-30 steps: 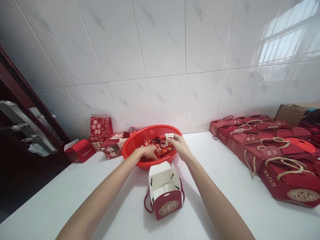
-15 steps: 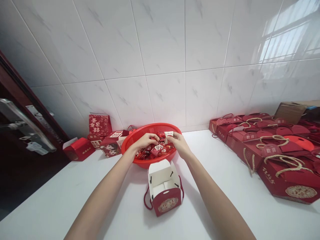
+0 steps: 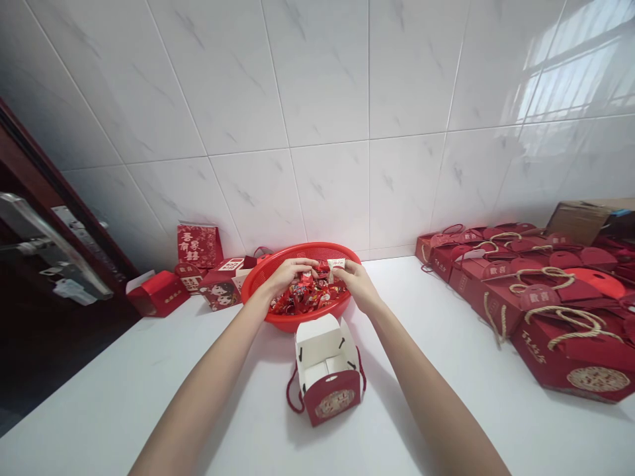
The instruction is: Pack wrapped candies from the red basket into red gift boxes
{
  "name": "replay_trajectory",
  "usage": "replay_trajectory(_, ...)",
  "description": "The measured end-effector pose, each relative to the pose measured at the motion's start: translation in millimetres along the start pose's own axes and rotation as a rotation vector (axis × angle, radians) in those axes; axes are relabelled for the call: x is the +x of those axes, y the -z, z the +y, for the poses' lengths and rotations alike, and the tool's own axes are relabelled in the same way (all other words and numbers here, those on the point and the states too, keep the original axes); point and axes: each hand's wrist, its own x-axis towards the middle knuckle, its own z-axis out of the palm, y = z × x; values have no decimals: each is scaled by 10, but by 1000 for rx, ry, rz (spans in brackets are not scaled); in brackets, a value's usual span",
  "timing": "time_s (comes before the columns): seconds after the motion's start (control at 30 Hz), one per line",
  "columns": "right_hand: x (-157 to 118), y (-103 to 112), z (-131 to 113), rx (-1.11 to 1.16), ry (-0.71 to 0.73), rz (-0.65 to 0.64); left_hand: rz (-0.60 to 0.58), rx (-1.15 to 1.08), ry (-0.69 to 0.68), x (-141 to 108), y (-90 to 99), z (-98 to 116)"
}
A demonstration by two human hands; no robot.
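Observation:
Both hands reach into a red plastic basket that holds many red-wrapped candies. My right hand pinches a small white-wrapped candy near the basket's right side. On the left, my left hand has its fingers closed around a red-wrapped candy above the pile. In front of the basket stands a dark red gift box with its top open, a white inside and red cord handles. I see no candy in the visible part of its inside.
Rows of red gift boxes with rope handles line the right side of the white table. Several smaller red boxes stand at the left. A tiled wall rises behind, and a door handle is at far left.
My left hand has picked up a red-wrapped candy, and the candies under it have shifted. My right hand keeps the white-wrapped candy and has barely moved.

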Motion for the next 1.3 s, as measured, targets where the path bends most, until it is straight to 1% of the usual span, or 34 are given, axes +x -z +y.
replay_trajectory(0.1, 9, 0, 8, 19, -17, 7, 26, -25, 33, 2, -12, 3)
replay_trajectory(0.23, 24, 3, 27, 18, -17, -1, 16, -61, 53, -1, -24, 1)
replay_trajectory(0.33, 28, 5, 30, 18, -14, -4, -24, -38, 3, -5, -25, -1)
replay_trajectory(0.47, 15, 9, 17, -3, 2, -26, -35, -62, -58, -2, -34, -4)
replay_trajectory(0.7, 17, 23, 21, 45, -7, -36, -141, -52, -97, -36, -64, 31)
replay_trajectory(0.8, 19, 34, 33, 42, 3, -70, -179, -57, -98, -55, -80, 52)
replay_trajectory(0.93, 18, 61, 53, 25, 25, -112, -238, -131, -76, -45, -94, 50)
replay_trajectory(1.0, 21, 70, 62, 27, 28, -115, -212, -153, -60, -15, -85, 21)
replay_trajectory(1.03, 23, 71, 66, 30, 25, -114, -177, -147, -51, 6, -74, -3)
replay_trajectory(1.1, 31, 70, 72, 40, 18, -99, -61, -81, -36, 56, -39, -73)
replay_trajectory(1.13, 36, 68, 72, 50, 13, -83, 6, -8, -29, 82, -17, -117)
replay_trajectory(1.2, 48, 64, 69, 93, -1, -32, 110, 215, -13, 132, 34, -209)
replay_trajectory(1.23, 54, 63, 64, 130, -15, 0, 137, 345, -6, 154, 58, -251)
replay_trajectory(1.3, 63, 59, 50, 226, -53, 52, 136, 573, -1, 198, 93, -310)
